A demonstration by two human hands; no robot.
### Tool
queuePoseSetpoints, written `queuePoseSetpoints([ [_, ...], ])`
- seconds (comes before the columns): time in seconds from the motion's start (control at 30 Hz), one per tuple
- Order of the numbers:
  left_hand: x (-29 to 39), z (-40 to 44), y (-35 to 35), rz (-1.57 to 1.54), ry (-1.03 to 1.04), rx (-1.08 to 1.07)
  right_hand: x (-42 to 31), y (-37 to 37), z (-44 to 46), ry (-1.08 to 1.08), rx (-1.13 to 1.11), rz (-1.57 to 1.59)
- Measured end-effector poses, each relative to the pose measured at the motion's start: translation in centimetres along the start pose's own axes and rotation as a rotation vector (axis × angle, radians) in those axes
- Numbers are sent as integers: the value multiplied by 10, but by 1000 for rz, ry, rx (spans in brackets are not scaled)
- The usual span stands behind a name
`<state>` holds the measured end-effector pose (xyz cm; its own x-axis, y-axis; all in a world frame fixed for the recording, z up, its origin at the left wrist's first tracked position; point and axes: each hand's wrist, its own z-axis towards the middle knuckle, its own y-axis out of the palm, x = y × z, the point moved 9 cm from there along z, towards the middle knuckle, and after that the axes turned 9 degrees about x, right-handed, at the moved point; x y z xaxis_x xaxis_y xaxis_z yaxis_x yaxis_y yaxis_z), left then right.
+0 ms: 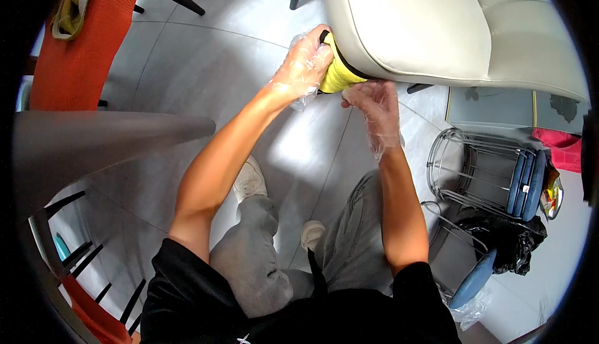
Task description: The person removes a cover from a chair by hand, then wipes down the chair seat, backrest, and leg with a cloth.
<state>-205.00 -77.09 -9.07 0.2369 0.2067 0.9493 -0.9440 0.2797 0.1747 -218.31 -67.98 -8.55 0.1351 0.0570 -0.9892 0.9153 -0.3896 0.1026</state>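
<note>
A yellow cloth [337,72] with a black border lies against the front edge of a cream padded chair [424,22]. My left hand [307,63], in a clear plastic glove, grips the cloth's upper left end, its fingers partly hidden by the cloth. Just below the seat edge, my right hand [376,108] wears the same kind of glove. Its fingers are curled at the cloth's lower right corner, where they seem to pinch it; the exact contact is partly hidden.
A grey rounded table edge [118,135] juts in from the left. Beyond it stands an orange chair [87,50] with a tan strap-like piece [73,10] on it. At right are metal-framed stools [480,169] with blue seats and a black plastic bag [508,238]. Grey tiles [249,50] cover the floor.
</note>
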Motion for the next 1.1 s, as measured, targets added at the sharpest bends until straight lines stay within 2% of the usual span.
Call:
queuePoseSetpoints([
  [0.1,1,1,-3,56,32,-1,-17,9,0,-101,120,70],
  [0.2,-5,6,-6,224,19,41,4,7,6,-13,114,96],
  [0.3,-1,7,-9,391,8,27,13,12,4,-40,91,128],
  [0.4,10,10,-6,537,-50,-19,7,18,1,-189,88,101],
  [0.5,9,18,-4,636,162,56,12,21,1,-323,125,-133],
  [0.6,-8,26,-2,690,97,12,13,21,0,-415,182,-257],
  [0.7,-6,25,-1,630,170,54,5,25,-1,-592,236,-424],
  [0.9,-26,16,-11,521,141,132,32,29,2,-496,194,-404],
  [1.03,-56,9,-16,556,119,98,60,29,4,-606,189,-576],
  [1.1,-70,5,-21,607,135,122,78,26,4,-468,200,-603],
])
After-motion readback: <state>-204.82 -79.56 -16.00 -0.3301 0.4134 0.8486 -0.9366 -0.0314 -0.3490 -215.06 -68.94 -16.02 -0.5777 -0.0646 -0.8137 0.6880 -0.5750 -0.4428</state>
